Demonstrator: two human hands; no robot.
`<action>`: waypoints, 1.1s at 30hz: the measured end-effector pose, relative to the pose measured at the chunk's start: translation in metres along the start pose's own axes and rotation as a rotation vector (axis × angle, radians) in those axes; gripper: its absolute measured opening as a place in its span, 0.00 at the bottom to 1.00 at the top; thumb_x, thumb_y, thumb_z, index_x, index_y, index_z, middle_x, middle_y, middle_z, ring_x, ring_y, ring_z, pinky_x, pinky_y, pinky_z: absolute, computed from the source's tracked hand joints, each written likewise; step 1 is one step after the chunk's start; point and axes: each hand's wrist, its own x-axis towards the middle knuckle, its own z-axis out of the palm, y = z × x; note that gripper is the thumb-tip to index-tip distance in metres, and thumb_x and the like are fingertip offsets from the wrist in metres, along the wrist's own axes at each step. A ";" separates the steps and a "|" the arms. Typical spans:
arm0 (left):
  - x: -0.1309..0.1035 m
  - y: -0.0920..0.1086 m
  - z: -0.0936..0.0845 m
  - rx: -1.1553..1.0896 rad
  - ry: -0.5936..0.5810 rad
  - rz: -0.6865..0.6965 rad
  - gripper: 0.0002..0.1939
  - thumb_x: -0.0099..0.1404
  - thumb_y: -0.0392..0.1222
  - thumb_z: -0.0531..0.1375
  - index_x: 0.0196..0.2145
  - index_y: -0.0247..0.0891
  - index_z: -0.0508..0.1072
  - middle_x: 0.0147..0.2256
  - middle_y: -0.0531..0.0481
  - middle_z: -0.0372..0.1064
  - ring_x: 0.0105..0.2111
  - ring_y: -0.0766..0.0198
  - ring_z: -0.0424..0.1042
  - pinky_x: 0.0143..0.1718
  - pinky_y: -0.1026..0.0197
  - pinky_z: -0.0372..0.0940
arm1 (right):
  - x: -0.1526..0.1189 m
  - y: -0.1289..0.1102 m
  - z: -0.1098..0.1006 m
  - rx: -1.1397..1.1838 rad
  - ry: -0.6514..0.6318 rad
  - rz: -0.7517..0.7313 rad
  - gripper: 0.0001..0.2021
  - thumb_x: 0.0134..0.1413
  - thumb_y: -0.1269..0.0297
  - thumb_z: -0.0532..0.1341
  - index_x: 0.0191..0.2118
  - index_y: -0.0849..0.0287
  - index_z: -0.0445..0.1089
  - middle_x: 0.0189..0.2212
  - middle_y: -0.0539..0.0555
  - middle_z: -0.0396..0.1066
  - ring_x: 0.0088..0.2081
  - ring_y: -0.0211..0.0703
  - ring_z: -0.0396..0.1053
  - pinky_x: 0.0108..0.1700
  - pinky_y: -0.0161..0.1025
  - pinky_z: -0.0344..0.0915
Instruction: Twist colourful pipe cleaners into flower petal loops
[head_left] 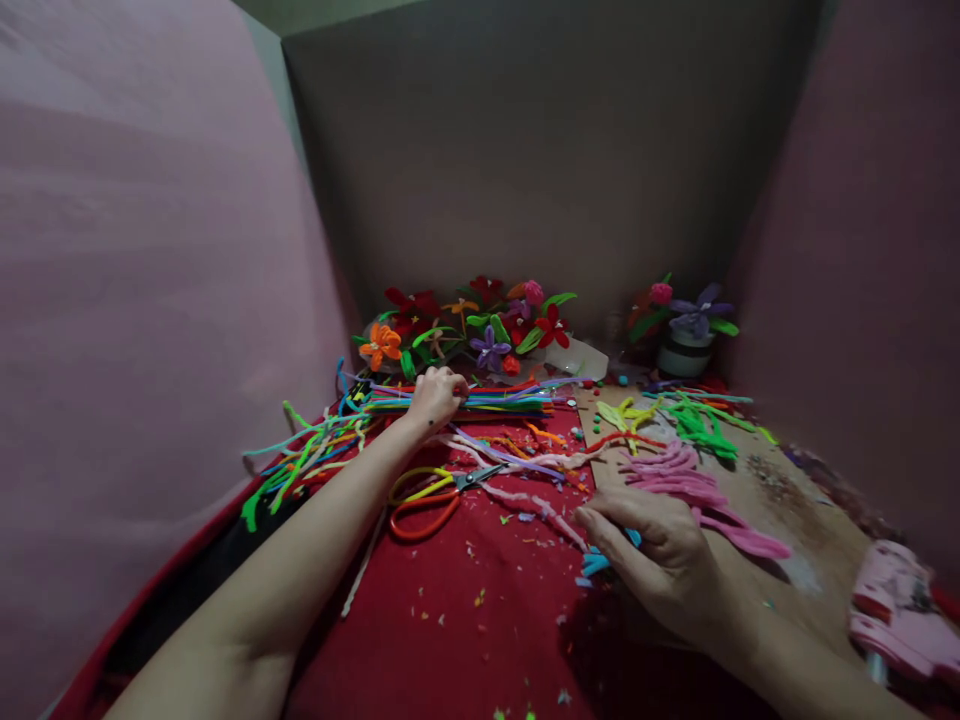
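My left hand [437, 398] reaches forward onto a bundle of colourful pipe cleaners [506, 403], its fingers bent together on the strands; what they grip is too small to tell. At the right, my right hand [652, 550] hovers with thumb and fingertips close together, and anything between them cannot be made out. Short blue pieces [596, 563] lie just beside its thumb. Between the hands, scissors [442, 493] with yellow and orange handles rest on the red cloth [435, 620], near pale pink fuzzy strands [536, 503].
Fuzzy flowers [487, 345] stand at the back, with a potted one [686, 350] at the back right. Green [701, 428] and pink strands [675, 475] lie on a brown board [787, 590]. A pink object [900, 610] sits at the right edge. Loose strands [300, 450] spread at left.
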 end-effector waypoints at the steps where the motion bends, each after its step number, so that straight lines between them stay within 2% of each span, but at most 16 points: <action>1: -0.001 0.000 0.001 -0.002 -0.008 0.012 0.08 0.55 0.37 0.56 0.30 0.39 0.75 0.37 0.45 0.68 0.40 0.55 0.61 0.41 0.53 0.56 | 0.002 -0.004 -0.001 0.005 -0.022 0.019 0.14 0.56 0.67 0.53 0.22 0.61 0.65 0.15 0.47 0.58 0.18 0.32 0.56 0.22 0.31 0.53; 4: -0.006 -0.002 0.004 -0.016 -0.034 0.060 0.08 0.56 0.36 0.56 0.30 0.40 0.75 0.38 0.45 0.68 0.41 0.56 0.61 0.42 0.53 0.55 | 0.011 -0.011 -0.004 0.027 -0.121 0.088 0.16 0.57 0.65 0.52 0.18 0.60 0.61 0.15 0.47 0.55 0.18 0.31 0.54 0.21 0.31 0.52; 7: -0.011 -0.003 0.005 -0.038 -0.039 0.075 0.05 0.55 0.35 0.56 0.27 0.38 0.73 0.38 0.45 0.67 0.42 0.56 0.60 0.43 0.53 0.56 | 0.020 -0.007 -0.002 0.038 -0.166 0.093 0.18 0.57 0.64 0.51 0.16 0.60 0.56 0.14 0.46 0.52 0.18 0.31 0.52 0.22 0.31 0.50; 12: -0.019 -0.003 0.008 -0.117 0.001 0.043 0.05 0.53 0.32 0.56 0.27 0.37 0.70 0.39 0.47 0.66 0.41 0.60 0.62 0.44 0.55 0.57 | 0.044 0.016 0.018 -0.086 -0.253 0.123 0.18 0.56 0.63 0.51 0.17 0.61 0.60 0.14 0.45 0.51 0.18 0.31 0.49 0.22 0.32 0.47; 14: -0.020 -0.002 0.007 -0.156 -0.001 0.039 0.02 0.52 0.33 0.57 0.26 0.36 0.70 0.38 0.47 0.66 0.40 0.60 0.62 0.44 0.56 0.58 | 0.058 0.027 0.032 -0.179 -0.224 0.068 0.13 0.55 0.66 0.53 0.21 0.62 0.66 0.19 0.49 0.61 0.23 0.34 0.57 0.27 0.33 0.54; 15: -0.021 -0.002 0.007 -0.175 -0.007 0.039 0.01 0.52 0.33 0.58 0.24 0.36 0.69 0.37 0.48 0.66 0.39 0.61 0.63 0.44 0.57 0.59 | 0.067 0.033 0.039 -0.197 -0.181 0.039 0.09 0.54 0.68 0.54 0.27 0.62 0.70 0.25 0.52 0.66 0.28 0.36 0.60 0.31 0.33 0.57; 17: -0.022 -0.001 0.004 -0.211 -0.021 0.041 0.02 0.51 0.35 0.58 0.23 0.36 0.68 0.35 0.49 0.66 0.38 0.62 0.64 0.43 0.58 0.60 | 0.084 0.043 0.054 -0.263 -0.149 -0.015 0.09 0.53 0.70 0.55 0.37 0.62 0.71 0.34 0.56 0.70 0.38 0.41 0.62 0.40 0.36 0.58; 19: -0.022 0.000 -0.001 -0.241 -0.034 0.051 0.02 0.52 0.36 0.58 0.23 0.36 0.68 0.34 0.49 0.66 0.37 0.63 0.65 0.41 0.60 0.61 | 0.100 0.053 0.067 -0.370 -0.154 -0.005 0.12 0.52 0.71 0.55 0.41 0.61 0.71 0.38 0.57 0.70 0.42 0.45 0.59 0.44 0.39 0.57; 21: -0.024 0.001 -0.008 -0.267 -0.058 0.080 0.03 0.52 0.36 0.58 0.23 0.36 0.68 0.35 0.49 0.66 0.36 0.65 0.66 0.40 0.62 0.61 | 0.112 0.063 0.077 -0.465 -0.237 0.015 0.13 0.52 0.70 0.55 0.43 0.59 0.71 0.41 0.57 0.69 0.43 0.47 0.58 0.45 0.41 0.56; 23: -0.025 0.002 -0.018 -0.286 -0.094 0.126 0.04 0.51 0.36 0.59 0.21 0.36 0.67 0.36 0.49 0.66 0.37 0.65 0.66 0.40 0.63 0.61 | 0.118 0.072 0.084 -0.514 -0.297 0.050 0.13 0.52 0.70 0.53 0.41 0.59 0.72 0.40 0.58 0.69 0.42 0.48 0.58 0.44 0.42 0.56; 26: -0.027 0.005 -0.035 -0.297 -0.143 0.204 0.06 0.48 0.36 0.59 0.18 0.36 0.65 0.37 0.49 0.67 0.38 0.63 0.65 0.40 0.63 0.60 | 0.120 0.083 0.088 -0.536 -0.327 0.072 0.13 0.53 0.72 0.52 0.36 0.58 0.74 0.38 0.57 0.69 0.41 0.46 0.59 0.43 0.41 0.56; 29: -0.031 0.010 -0.056 -0.264 -0.206 0.313 0.05 0.50 0.35 0.56 0.18 0.36 0.66 0.33 0.50 0.67 0.35 0.64 0.65 0.37 0.63 0.59 | 0.119 0.088 0.089 -0.550 -0.350 0.074 0.14 0.53 0.72 0.51 0.37 0.56 0.73 0.39 0.55 0.69 0.42 0.45 0.59 0.43 0.39 0.56; 30: -0.033 0.012 -0.064 -0.262 -0.231 0.326 0.04 0.50 0.35 0.56 0.20 0.36 0.67 0.31 0.50 0.67 0.33 0.65 0.64 0.35 0.64 0.59 | 0.118 0.089 0.088 -0.551 -0.358 0.074 0.14 0.54 0.72 0.51 0.37 0.56 0.73 0.39 0.55 0.68 0.42 0.45 0.59 0.43 0.39 0.56; 33: -0.040 0.020 -0.089 -0.349 -0.298 0.248 0.04 0.52 0.38 0.56 0.25 0.36 0.70 0.26 0.53 0.67 0.27 0.68 0.64 0.29 0.67 0.58 | 0.117 0.089 0.088 -0.546 -0.379 0.077 0.13 0.54 0.70 0.52 0.37 0.56 0.73 0.39 0.55 0.68 0.42 0.44 0.60 0.42 0.37 0.57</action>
